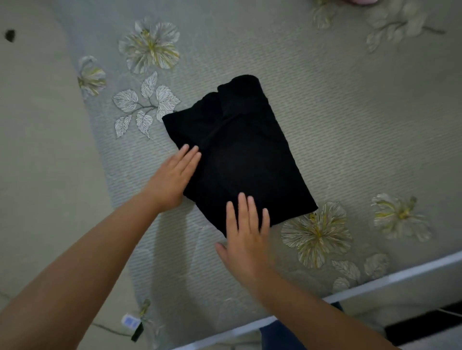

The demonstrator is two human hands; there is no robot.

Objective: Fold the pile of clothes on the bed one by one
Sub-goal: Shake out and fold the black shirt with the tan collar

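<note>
Garment: one black garment (240,155), folded into a compact rectangle, lying flat on the bed just ahead of both sets of fingertips.
Count: one garment, two hands, one bed; a sliver of pink cloth (360,2) shows far beyond the fingers at the top edge, too little of it in view to name.
Left hand: the left hand (172,178) lies flat, fingers straight and pressed together, tips resting on the garment's left edge.
Right hand: the right hand (246,233) lies flat, fingers straight and slightly spread, tips on the garment's near edge, thumb out to the side on the sheet.
Surface: bed (350,120) covered in a grey-green textured sheet printed with pale flowers and leaves; its white frame edge runs behind the wrists.
Room: pale floor (37,150) left of the left hand.
Look: plain, dark, with a thicker rolled end farthest from the fingers.
</note>
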